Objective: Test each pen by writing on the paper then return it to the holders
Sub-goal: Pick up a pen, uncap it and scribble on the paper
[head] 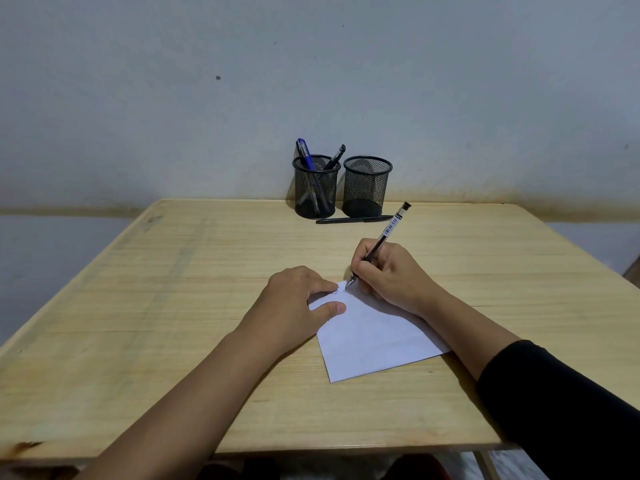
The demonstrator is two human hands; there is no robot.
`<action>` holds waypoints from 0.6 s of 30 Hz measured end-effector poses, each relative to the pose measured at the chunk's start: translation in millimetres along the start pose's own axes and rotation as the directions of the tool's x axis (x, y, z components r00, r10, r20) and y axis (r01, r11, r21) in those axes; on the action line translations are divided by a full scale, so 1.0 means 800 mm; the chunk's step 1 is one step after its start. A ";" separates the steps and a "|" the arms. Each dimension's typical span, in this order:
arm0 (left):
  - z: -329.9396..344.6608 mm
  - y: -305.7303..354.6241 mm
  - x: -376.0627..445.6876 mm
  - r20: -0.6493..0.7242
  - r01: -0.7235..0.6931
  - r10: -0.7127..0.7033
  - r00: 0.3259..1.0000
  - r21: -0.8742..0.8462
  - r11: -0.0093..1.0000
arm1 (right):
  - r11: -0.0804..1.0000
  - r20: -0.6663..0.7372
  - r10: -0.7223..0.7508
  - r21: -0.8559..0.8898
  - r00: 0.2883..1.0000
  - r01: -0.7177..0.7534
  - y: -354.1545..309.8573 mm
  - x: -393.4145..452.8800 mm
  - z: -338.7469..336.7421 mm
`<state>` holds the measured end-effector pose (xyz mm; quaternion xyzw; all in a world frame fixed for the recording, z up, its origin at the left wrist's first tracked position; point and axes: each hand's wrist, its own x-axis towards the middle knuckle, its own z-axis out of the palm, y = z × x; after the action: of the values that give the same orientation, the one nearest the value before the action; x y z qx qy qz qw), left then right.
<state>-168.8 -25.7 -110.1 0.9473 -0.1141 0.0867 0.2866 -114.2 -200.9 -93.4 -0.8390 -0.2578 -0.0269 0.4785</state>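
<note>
The right hand (pixel 388 271) holds a clear pen (pixel 381 242) in its fingers, and the tip is down at the far corner of the white paper (pixel 374 334). The left hand (pixel 298 296) lies flat on the paper's left edge, with fingers and thumb pressing it onto the bench (pixel 173 289). It grips nothing. Some small scribbles show near the pen tip.

At the back of the bench stand 2 black mesh holders. The left holder (pixel 315 188) has a blue pen (pixel 304 154) and a black pen (pixel 335 156) in it. The right holder (pixel 367 185) looks empty. 1 more dark pen (pixel 353 219) lies flat on the bench, just in front of the holders.

What could go wrong? The tip is very close to the paper's corner, so a long stroke could slide off and draw on the wood. If the left hand lifts, the paper could slip or turn under the pen. Pushing too hard could rip the thin corner.

The pen on the bench is round, so I think a bump could make it roll away. It may also be forgotten and not put back. When the clear pen goes home, a fast reach could knock a light holder over and spill the pens inside.
</note>
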 end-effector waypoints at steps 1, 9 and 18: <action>0.000 0.000 0.000 0.008 -0.002 0.002 1.000 0.008 1.000 | 1.000 0.003 -0.003 -0.008 1.000 0.003 0.000 0.000 0.000; -0.001 0.002 0.001 0.019 -0.005 0.004 1.000 0.035 0.999 | 1.000 -0.009 -0.006 0.001 1.000 0.006 0.003 0.002 0.001; 0.000 0.002 0.002 -0.001 -0.026 0.026 1.000 0.064 0.998 | 1.000 -0.039 0.000 0.011 0.999 0.001 0.004 0.002 0.001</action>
<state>-167.6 -27.2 -109.2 0.9543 -0.1232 0.0946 0.2553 -111.7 -200.7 -96.0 -0.8355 -0.2488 -0.0419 0.4882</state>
